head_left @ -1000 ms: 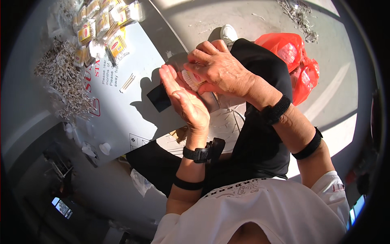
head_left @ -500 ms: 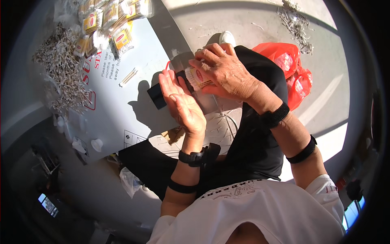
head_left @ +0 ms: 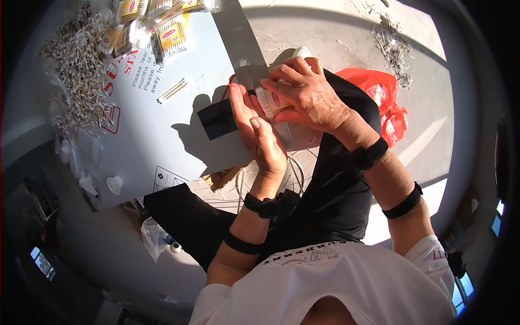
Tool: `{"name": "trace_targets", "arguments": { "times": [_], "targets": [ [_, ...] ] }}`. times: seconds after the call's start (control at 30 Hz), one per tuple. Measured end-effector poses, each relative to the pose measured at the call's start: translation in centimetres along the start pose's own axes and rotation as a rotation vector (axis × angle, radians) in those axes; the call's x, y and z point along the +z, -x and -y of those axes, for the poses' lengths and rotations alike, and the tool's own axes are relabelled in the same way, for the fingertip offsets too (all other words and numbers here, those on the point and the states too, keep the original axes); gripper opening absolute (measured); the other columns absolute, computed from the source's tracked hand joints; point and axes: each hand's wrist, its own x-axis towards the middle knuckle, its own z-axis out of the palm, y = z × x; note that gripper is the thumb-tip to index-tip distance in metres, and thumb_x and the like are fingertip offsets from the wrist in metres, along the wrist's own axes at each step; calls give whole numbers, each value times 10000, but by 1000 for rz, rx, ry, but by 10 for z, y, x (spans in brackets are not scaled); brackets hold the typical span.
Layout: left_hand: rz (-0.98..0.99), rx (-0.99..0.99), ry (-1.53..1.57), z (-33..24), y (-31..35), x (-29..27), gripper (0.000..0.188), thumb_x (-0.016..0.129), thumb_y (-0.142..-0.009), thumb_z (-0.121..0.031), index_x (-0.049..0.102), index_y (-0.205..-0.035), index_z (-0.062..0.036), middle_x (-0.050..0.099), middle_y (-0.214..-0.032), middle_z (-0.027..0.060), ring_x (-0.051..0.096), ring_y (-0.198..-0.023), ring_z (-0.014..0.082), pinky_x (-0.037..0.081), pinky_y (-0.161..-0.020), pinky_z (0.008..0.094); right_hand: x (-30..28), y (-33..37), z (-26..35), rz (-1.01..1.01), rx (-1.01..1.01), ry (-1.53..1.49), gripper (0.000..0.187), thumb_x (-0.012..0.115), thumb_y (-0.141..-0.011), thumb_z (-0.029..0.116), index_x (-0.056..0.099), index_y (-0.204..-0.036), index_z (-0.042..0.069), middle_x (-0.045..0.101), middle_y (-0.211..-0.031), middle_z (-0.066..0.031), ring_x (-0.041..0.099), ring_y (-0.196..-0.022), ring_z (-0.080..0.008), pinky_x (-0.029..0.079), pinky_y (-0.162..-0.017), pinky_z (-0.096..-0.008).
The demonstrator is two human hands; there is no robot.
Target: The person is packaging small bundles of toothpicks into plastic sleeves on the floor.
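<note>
My right hand point(head_left: 311, 97) is closed on a small pack of cotton swabs point(head_left: 265, 101) with a yellow and red label. Beside it my left hand point(head_left: 260, 132) is held palm up, its fingers stretched out, close against the near end of the pack. Whether the left fingers touch the pack is hard to make out. Both hands hover by the right edge of the grey printed board point(head_left: 146, 135). A few loose swabs point(head_left: 173, 90) lie on that board, left of a flat black rectangle point(head_left: 218, 119).
A big heap of loose swabs point(head_left: 81, 70) covers the board's left side. Several filled packs point(head_left: 171, 37) sit at its far end. White plastic caps point(head_left: 114, 184) lie near the lower left corner. Red plastic bags point(head_left: 387, 103) stand on the floor to the right, and scraps point(head_left: 392, 46) lie beyond.
My left hand has shifted right and closer to the pack. The right hand still grips the pack, nearly in the same place. The view has turned slightly.
</note>
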Motion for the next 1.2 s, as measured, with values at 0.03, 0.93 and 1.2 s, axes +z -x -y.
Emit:
{"name": "trace_targets", "arguments": {
  "times": [0.03, 0.93, 1.2],
  "targets": [
    [-1, -12, 0, -1, 1, 1, 645, 278, -1037, -415, 161, -1508, 9, 150, -1582, 166, 145, -1460, 295, 94, -1192, 447, 0, -1, 0, 5, -2, 0, 596, 801, -584, 297, 659, -1139, 132, 563, -1109, 0, 494, -1088, -210, 377, -928, -398],
    [668, 99, -1498, -32, -9, -28, 851, 371, -931, -619, 280, -1481, 24, 176, -1586, 165, 119, -1478, 324, 57, -1172, 541, 13, 4, 8, -22, 9, 132, 518, 699, -699, 340, 651, -1141, 75, 558, -1102, -26, 496, -1052, -207, 387, -892, -372],
    [694, 143, -1568, -35, -17, -31, 831, 419, -921, -605, 368, -1429, 51, 186, -1581, 175, 133, -1476, 330, 73, -1164, 556, 9, 1, 6, 3, 36, 67, 609, 733, -686, 375, 608, -1212, 94, 552, -1107, -41, 497, -1060, -218, 387, -889, -385]
  ]
}}
